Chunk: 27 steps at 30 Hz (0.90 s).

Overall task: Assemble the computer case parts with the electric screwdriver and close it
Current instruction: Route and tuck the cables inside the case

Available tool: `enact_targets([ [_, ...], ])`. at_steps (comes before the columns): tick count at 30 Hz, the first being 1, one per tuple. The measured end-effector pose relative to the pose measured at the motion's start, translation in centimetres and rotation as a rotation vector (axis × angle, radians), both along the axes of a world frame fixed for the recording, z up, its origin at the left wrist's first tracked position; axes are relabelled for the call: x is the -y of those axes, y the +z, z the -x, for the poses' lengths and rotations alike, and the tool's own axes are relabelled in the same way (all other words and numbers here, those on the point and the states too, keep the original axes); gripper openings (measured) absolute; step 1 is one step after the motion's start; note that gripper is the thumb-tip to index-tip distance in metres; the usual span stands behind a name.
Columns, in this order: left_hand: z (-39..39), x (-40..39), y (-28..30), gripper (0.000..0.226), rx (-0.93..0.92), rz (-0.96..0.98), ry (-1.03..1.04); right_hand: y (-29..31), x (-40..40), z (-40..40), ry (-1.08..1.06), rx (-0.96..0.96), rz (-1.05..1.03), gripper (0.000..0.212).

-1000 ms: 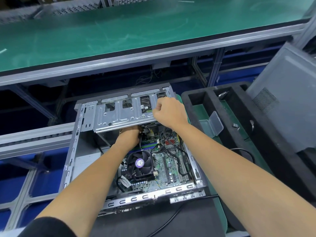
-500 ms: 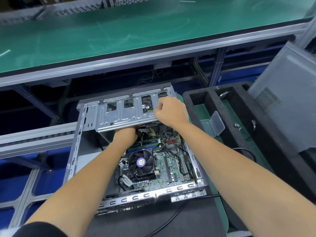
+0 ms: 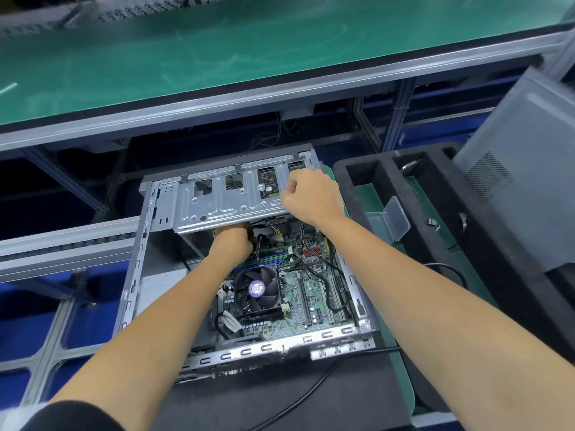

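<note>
Open computer case (image 3: 137, 275) lying on the tabletop, motherboard (image 3: 311, 284) exposed. Right hand (image 3: 308, 197) grips the drive cage (image 3: 230, 200) at its right end; left hand (image 3: 231, 244) reaches beneath it, its grasp hidden. Side panel (image 3: 522, 169) stands apart at right. Judged early: cage unsecured, no screwdriver visible, closing remains.

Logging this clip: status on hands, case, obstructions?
Right hand grips drive cage edge. Left hand under cage, fingers hidden. Case open, side panel off. Cables loose over motherboard.
</note>
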State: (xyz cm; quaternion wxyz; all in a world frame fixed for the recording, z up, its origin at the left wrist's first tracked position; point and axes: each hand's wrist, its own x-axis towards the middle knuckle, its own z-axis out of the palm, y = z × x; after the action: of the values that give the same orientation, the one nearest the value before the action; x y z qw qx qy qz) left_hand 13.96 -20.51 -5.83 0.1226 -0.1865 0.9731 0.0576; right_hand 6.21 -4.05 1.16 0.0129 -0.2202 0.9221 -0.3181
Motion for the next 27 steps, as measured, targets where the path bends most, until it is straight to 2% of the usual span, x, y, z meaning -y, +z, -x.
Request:
enact_targets([
  [8, -0.1, -0.3, -0.4, 0.024, 0.000, 0.073, -0.121, 0.0, 0.0, 0.0, 0.003, 0.005, 0.004, 0.015],
  [13, 0.3, 0.2, -0.3, 0.023, 0.014, -0.012, -0.173, -0.1, -0.1, 0.1, 0.007, 0.000, 0.008, 0.016],
  [18, 0.7, 0.4, -0.3, 0.021, 0.049, -0.010, -0.234, -0.2, 0.0, 0.2, 0.006, -0.006, 0.003, 0.016],
  [27, 1.5, 0.8, -1.0, 0.043, 0.083, -0.001, -0.193, -0.3, 0.1, 0.2, 0.010, -0.005, -0.004, 0.015],
])
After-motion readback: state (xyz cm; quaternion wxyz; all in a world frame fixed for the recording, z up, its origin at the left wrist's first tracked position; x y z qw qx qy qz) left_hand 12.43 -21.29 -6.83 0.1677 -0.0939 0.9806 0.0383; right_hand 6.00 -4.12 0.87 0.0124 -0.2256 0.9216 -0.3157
